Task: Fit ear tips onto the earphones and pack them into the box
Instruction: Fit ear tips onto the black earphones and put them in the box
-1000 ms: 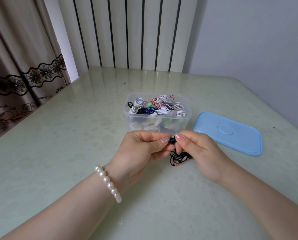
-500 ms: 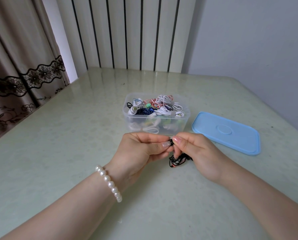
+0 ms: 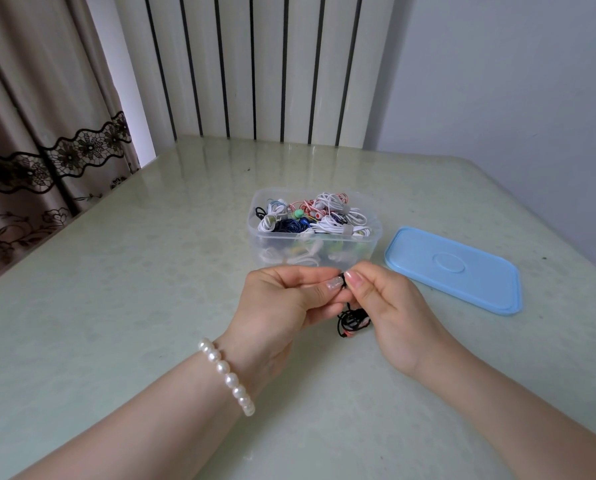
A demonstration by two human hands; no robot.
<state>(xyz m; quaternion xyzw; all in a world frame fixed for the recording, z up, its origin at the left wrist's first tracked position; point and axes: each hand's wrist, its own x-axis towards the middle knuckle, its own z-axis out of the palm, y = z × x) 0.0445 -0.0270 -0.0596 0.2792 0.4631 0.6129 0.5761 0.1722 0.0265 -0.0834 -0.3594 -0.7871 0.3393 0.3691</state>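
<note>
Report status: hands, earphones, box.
Left hand and right hand pinch black earphones. Clear box open, part full. Blue lid beside. No obstruction.

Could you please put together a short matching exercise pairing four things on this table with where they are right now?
Things:
1. blue lid
2. clear plastic box
3. black earphone
4. pearl bracelet

Places:
A. on the left wrist
B. pinched between both hands
C. flat on the table, right of the box
D. just behind the hands, open, full of coiled earphones

Pairs: 1-C, 2-D, 3-B, 4-A

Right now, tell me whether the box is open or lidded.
Open: the clear box has no lid on; the blue lid lies flat beside it.
</note>
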